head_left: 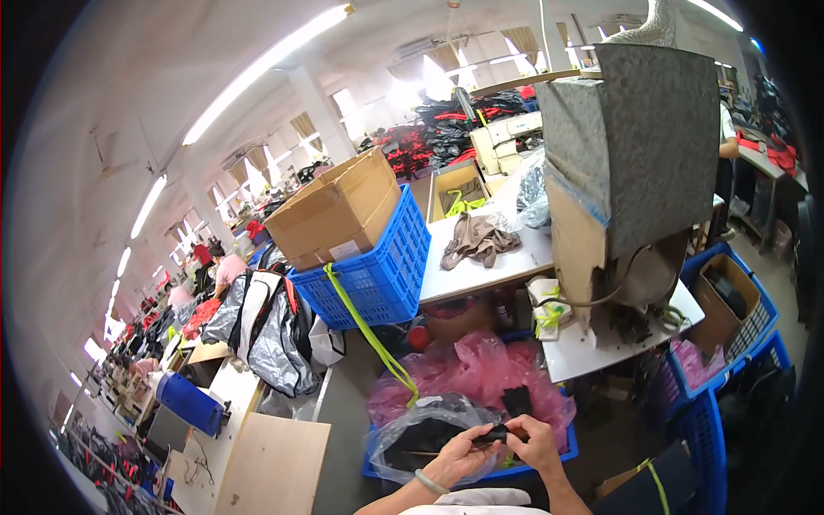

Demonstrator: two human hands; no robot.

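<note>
Hands held one small black fabric piece (496,435) between them, left hand (459,459) and right hand (534,439) both pinched on it, long axis left-right, near the clear plastic bag (412,433).

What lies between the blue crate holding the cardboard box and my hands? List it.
In the head view, a yellow-green strap hangs from the blue crate toward pink plastic bags, just above both hands.

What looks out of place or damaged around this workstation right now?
The big cardboard box sits tilted on the blue crate, half overhanging it. The tall grey-covered box on the white table has a torn, ragged lower edge. Both hands hold a small black piece.
</note>
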